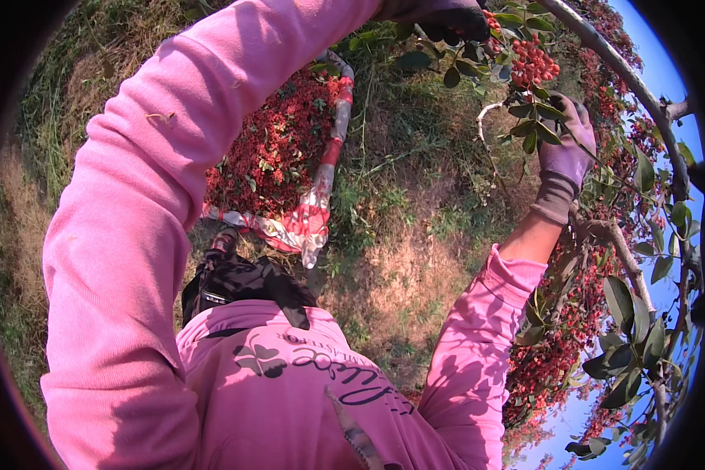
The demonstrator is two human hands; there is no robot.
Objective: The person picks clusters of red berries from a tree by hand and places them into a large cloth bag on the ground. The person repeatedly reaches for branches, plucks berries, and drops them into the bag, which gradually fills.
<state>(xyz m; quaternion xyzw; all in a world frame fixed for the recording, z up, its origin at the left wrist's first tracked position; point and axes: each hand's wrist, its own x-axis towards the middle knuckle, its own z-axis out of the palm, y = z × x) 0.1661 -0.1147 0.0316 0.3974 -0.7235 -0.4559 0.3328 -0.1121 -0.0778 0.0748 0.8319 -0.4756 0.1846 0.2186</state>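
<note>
My left hand (pixel 455 22), in a dark glove, reaches across the top edge of the view, its fingers curled beside small red berries; its grip is partly cut off. Just to the right hangs a cluster of red berries (pixel 534 61) on a leafy twig. Below this cluster is my right hand (pixel 570 132), in a purple glove with a grey cuff. Green leaves (pixel 534 114) cover part of its bent fingers, so whether it holds the twig is hidden. Both arms wear pink sleeves.
A container heaped with picked red berries (pixel 276 147) stands on grassy ground, its rim (pixel 329 153) wrapped in red and white material. A thick grey branch (pixel 628 73) arches at the upper right. More berry-laden branches (pixel 564 335) fill the right side. A black bag (pixel 241 288) is near my waist.
</note>
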